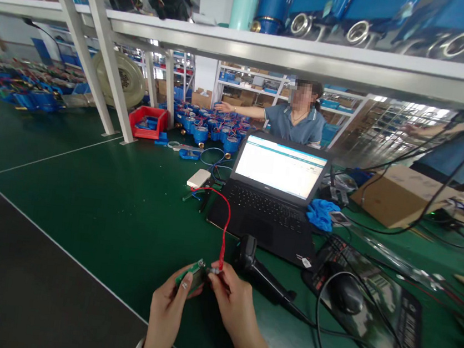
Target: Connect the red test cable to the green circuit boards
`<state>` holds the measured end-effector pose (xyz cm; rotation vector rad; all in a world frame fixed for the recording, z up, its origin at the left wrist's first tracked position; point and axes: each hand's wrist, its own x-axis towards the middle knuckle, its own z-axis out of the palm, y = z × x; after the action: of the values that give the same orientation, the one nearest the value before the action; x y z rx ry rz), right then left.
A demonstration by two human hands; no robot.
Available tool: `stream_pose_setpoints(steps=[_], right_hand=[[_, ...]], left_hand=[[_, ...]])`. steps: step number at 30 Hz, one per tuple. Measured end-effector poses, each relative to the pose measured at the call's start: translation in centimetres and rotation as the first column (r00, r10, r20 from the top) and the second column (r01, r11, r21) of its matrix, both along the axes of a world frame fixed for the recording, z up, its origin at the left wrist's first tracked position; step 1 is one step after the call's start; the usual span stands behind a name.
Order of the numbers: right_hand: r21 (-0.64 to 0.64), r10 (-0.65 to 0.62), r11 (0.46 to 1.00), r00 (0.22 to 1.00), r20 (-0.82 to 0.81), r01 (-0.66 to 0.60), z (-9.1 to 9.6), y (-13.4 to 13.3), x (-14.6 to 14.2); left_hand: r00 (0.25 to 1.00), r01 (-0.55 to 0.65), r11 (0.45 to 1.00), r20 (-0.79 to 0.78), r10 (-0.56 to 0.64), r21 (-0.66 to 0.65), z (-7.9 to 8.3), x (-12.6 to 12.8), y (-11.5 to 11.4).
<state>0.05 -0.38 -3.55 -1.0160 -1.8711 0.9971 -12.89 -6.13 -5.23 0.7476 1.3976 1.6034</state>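
My left hand (168,307) grips a small green circuit board (189,272) just above the green bench. My right hand (231,299) pinches the connector (216,270) at the end of a red wire (226,223), pressed against the board's right edge. The red wire loops up and back toward a white adapter box (198,178) left of the laptop (274,193). A black handheld barcode scanner (260,273) lies just right of my right hand.
A black mouse (345,294) sits on a dark mat with several cables. Blue cloth (320,213) and a cardboard box (399,196) lie right of the laptop. A person across the bench reaches over several blue meters (212,127). A red bin (148,122) stands far left.
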Motion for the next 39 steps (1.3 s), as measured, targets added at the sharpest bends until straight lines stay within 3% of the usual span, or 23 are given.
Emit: stream_pose_setpoints(steps=[14, 32, 39], right_hand=[[0.057, -0.020, 0.998, 1.000, 0.006, 0.020, -0.4, -0.1, -0.3], [-0.006, -0.007, 1.000, 1.000, -0.022, 0.007, 0.0, -0.1, -0.5], [0.030, 0.018, 0.999, 0.999, -0.046, -0.017, -0.9, 0.1, -0.4]], left_hand=[[1.000, -0.024, 1.000, 0.006, 0.024, 0.009, -0.4, -0.3, 0.0], [0.991, -0.090, 0.992, 0.094, 0.098, -0.091, 0.2, -0.5, 0.4], [0.984, -0.178, 0.982, -0.007, 0.178, -0.067, 0.5, 0.5, 0.6]])
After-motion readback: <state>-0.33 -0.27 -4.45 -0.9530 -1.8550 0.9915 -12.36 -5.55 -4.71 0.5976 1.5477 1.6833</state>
